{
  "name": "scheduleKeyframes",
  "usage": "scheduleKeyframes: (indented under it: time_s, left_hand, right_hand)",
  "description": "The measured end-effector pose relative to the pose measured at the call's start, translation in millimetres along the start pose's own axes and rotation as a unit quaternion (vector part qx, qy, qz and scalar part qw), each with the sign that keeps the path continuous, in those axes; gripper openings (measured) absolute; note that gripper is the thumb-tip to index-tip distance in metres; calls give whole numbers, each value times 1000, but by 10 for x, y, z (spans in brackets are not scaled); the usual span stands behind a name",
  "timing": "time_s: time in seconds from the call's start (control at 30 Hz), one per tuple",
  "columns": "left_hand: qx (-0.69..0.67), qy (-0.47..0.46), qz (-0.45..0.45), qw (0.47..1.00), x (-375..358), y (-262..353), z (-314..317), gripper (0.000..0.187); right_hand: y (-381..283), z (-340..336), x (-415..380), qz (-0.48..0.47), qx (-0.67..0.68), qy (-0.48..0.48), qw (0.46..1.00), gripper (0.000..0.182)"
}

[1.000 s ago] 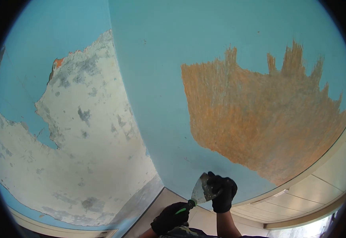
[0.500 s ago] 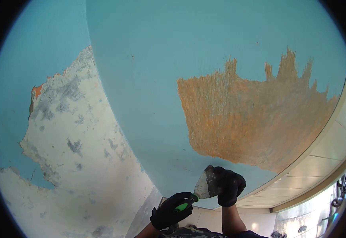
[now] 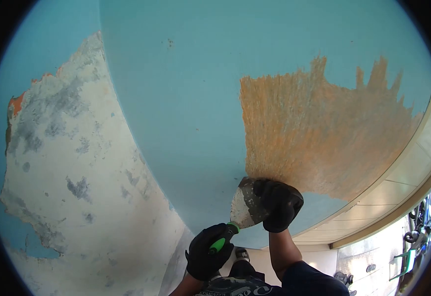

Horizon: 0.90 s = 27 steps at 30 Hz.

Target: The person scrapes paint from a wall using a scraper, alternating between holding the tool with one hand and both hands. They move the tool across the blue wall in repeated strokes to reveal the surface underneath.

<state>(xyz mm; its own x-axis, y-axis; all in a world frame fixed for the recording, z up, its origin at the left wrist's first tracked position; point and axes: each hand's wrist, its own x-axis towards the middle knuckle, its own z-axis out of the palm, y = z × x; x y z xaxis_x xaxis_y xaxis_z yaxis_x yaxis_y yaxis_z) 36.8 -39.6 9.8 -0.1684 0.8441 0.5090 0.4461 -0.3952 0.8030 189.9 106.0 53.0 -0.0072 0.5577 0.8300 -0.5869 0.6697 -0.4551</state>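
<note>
Black gloves cover both of my hands. My left hand [image 3: 209, 250] is wrapped round the green and black handle of a scraper [image 3: 242, 209]. Its wide metal blade points up and to the right, speckled with pale residue and dark toward the edge. My right hand [image 3: 280, 203] is closed at the dark end of the blade, the fingers bent against its face and hiding part of it. Blade and right hand overlap the lower left of a bare orange-brown patch [image 3: 314, 133] on the blue wall [image 3: 186, 89].
At left, an adjoining wall bears a large whitish, grey-mottled patch [image 3: 77, 167] with ragged blue paint edges. A tiled ledge [image 3: 378, 200] curves along the lower right. Beyond it show a lit floor and parked wheeled things [image 3: 415, 229]. A shoe [image 3: 241, 253] stands below my hands.
Both hands and the scraper have moved up and slightly left in view, the blade now overlapping the bare patch's edge. The view has shifted, and more of my right arm shows.
</note>
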Motion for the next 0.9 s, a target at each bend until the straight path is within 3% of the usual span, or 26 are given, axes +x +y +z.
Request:
scheduleKeyframes:
  time_s: [0.1,0.2,0.27,0.3,0.4,0.7,0.77,0.8,0.9]
  left_hand:
    - [-16,6,1,1000,-13,-71,-4,50]
    - [-20,6,11,1000,6,-132,6,48]
    - [-22,0,6,1000,-9,-160,28,47]
    - [-33,9,2,999,3,-183,58,45]
    - [-68,17,-27,997,67,-201,93,41]
    - [-104,13,-25,994,274,-340,10,35]
    - [-74,25,28,997,451,-328,-110,35]
    - [-73,21,27,997,418,-303,-136,35]
    - [-79,-26,-41,996,315,-217,-167,35]
  right_hand:
    - [-2,8,-31,44,7,40,998,44]
    - [-12,29,31,27,-18,44,998,47]
    - [72,-139,-39,10,61,-121,991,30]
    - [85,-146,-93,11,60,-118,991,30]
    - [79,-188,-282,94,78,-59,991,28]
    - [353,-299,-400,-19,42,-30,998,17]
    - [460,-143,-337,-46,213,66,974,13]
    - [410,-100,-360,-46,213,70,974,13]
    - [158,93,-275,36,127,95,987,14]
